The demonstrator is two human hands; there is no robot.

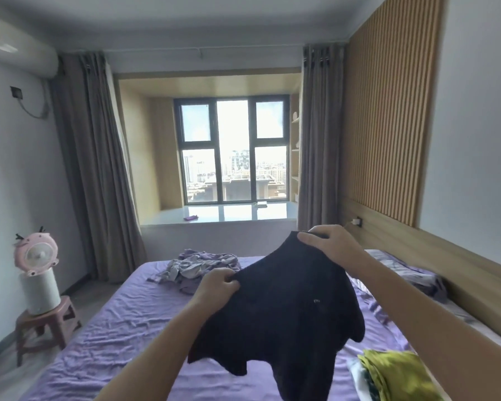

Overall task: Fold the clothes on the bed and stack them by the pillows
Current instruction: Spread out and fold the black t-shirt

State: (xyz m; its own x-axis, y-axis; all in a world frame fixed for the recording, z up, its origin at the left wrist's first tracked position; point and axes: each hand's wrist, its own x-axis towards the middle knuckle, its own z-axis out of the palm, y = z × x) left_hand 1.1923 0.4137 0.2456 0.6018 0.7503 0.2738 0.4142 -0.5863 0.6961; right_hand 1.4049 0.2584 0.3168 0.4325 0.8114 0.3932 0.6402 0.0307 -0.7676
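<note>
Folded stack: at the near right edge of the view, an olive-green folded garment (396, 374) lies on top of a white and dark patterned piece (359, 379), both resting on the bed.
Bed: a purple sheet (113, 328), wrinkled, covers the mattress and fills the lower half of the view.
Dark garment: a black piece of clothing (287, 308) hangs in the air above the bed, held up by both hands, its lower edge drooping in uneven folds toward the sheet.
Left hand: the left hand (217, 285) has its fingers curled tight on the garment's left upper edge, pinching the cloth.
Right hand: the right hand (327, 241), held higher and farther out, grips the garment's top corner with fingers bent over the cloth.
Unfolded pile: beyond the hands, near the far end of the bed, a loose heap of lilac and grey clothes (197, 266) lies crumpled on the sheet.
Pillows: at the right, against the wooden headboard, a pillow (408, 270) in purple and grey patterned fabric lies well apart from the heap.
Left side of room: a pink plastic stool (45, 322) stands on the floor beside the bed, carrying a white cylinder (39, 293) topped by a small pink fan (35, 253).
Far wall: a bay window (235, 149) with a pale sill shows city buildings, framed by grey curtains (96, 169) on both sides.
</note>
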